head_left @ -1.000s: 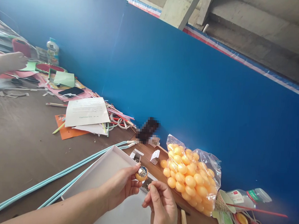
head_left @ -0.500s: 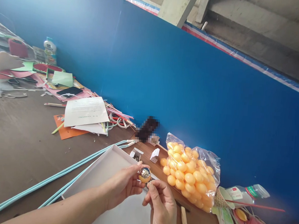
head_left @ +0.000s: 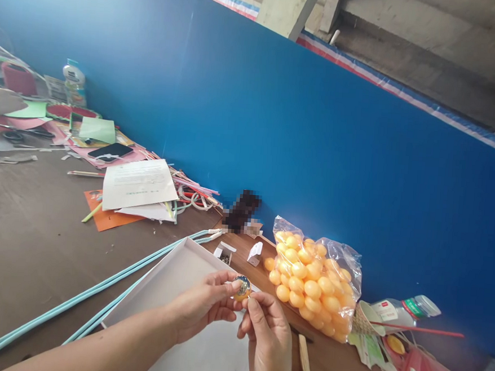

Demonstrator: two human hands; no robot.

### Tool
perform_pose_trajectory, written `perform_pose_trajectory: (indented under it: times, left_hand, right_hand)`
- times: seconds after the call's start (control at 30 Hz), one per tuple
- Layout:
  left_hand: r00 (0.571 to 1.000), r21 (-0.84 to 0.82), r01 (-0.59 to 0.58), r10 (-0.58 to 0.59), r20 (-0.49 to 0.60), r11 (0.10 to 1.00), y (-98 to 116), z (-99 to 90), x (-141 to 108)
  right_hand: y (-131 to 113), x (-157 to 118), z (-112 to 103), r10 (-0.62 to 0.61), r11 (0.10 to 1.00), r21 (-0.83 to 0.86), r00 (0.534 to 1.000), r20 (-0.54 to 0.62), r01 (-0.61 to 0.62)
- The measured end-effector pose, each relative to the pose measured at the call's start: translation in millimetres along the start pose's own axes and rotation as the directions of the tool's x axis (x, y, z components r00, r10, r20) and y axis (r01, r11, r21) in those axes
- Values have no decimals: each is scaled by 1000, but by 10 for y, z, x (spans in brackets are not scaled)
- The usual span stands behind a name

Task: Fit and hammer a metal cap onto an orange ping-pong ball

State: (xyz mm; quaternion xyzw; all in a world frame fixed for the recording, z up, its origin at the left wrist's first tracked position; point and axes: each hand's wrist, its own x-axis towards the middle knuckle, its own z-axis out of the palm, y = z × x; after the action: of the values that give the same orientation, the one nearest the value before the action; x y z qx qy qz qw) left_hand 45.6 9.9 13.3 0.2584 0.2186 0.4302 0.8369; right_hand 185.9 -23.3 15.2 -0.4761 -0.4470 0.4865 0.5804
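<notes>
Several smooth pale-blue cords (head_left: 96, 289) slanted beside a shallow white cardboard tray (head_left: 182, 277). Over it, the left hand (head_left: 205, 301) gripped a mirror-bright metallic ball (head_left: 242, 287). The right hand (head_left: 267, 328) pinched closed at its edge, on what I couldn't tell. Slick roundness probably demanded opposed fingertips, 2 steady wrists. Further right, a crinkled clear plastic bag (head_left: 350, 255) held glossy orange balls (head_left: 312, 289).

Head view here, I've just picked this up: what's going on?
The person's left hand holds a shiny ball. The right hand has its thumb and finger pinched together close by the ball; anything between them is too small to make out. Both are above a white tray. A clear bag of orange balls lies to the right.
</notes>
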Motion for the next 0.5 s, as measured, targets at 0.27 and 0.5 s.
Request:
perform_pose_trajectory:
  times: [0.27, 0.5]
  left_hand:
    - [999, 13, -27, 27, 32, 1000, 33, 45, -24]
    - [997, 31, -45, 43, 67, 998, 38, 46, -29]
  right_hand:
    - [0, 10, -18, 50, 994, 100, 998, 36, -53]
    - [3, 21, -30, 70, 986, 146, 996, 57, -78]
